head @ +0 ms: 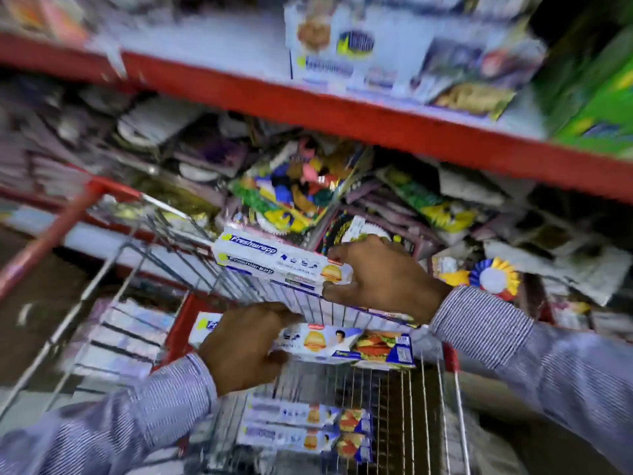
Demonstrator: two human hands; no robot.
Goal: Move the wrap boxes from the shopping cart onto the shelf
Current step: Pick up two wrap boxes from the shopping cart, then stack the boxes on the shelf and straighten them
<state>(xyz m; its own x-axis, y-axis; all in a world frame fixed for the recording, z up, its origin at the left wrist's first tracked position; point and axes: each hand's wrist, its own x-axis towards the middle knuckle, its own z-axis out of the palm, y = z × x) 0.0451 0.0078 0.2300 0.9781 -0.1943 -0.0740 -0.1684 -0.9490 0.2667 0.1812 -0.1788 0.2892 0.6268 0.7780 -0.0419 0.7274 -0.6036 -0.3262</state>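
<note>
Two boxes lifted at once, one in each hand

Two wrap boxes are held above the shopping cart [452,358], and each hand has its own one. The right hand [380,275] grips the upper wrap box [274,260] at its right end, with the fingers [337,257] clamped over the top edge and the thumb underneath, so the long box sticks out to the left like a lever. The left hand [243,341] is closed on the lower wrap box [329,342] near its left part, with the fingers wrapped over the front face. I think this hold near the ends keeps the long faces free, so that a box can slide flat onto a shelf.

More wrap boxes [305,426] lie stacked on the bottom of the cart, so the task is probably not near its end.

For moving, the room is narrow. The wire front wall of the cart stands just behind the two held boxes, and the lower one is very near to it. Above, the red shelf edge [376,125] crosses the view, and the shelf below it is crowded with party packets [294,186] and loose bags. The upper shelf carries similar white boxes [329,42], with some bare space to their left, which seems the more open place. The picture is blurred, so finer details I cannot tell.
</note>
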